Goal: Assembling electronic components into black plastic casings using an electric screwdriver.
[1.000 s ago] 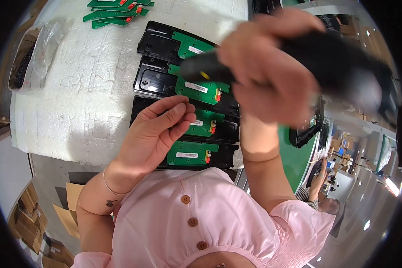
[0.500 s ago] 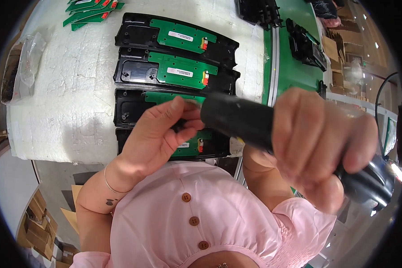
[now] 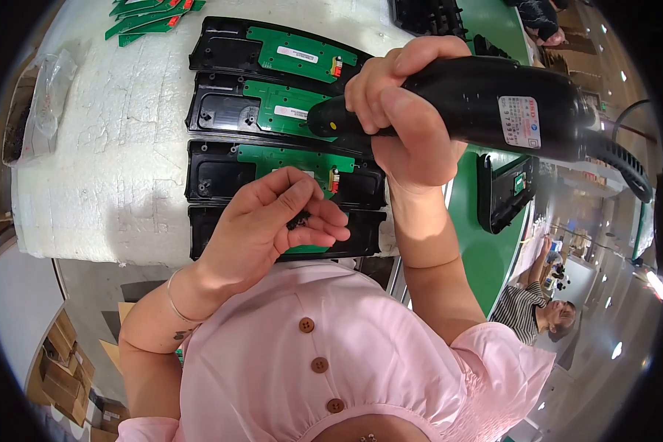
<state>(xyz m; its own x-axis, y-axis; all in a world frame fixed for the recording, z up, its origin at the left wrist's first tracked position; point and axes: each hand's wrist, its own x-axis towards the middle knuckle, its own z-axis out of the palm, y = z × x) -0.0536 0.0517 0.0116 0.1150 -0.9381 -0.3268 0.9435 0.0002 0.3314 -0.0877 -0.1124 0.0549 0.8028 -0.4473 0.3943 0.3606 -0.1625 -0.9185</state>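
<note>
Right hand [image 3: 409, 121] clamped on the black electric screwdriver [image 3: 493, 103] over the second housing [image 3: 272, 110], left hand [image 3: 269, 225] cupping tiny dark screws [image 3: 300, 219] — easily spilled if tipped.

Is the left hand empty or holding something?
Holding something: the left hand is cupped palm up, with small dark bits, possibly screws, pinched at its fingers above the black housings.

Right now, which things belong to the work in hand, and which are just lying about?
In use: electric screwdriver in the right hand; small dark screws in the left hand; black housings with green boards.
Lying about: loose green boards; plastic bag.
</note>
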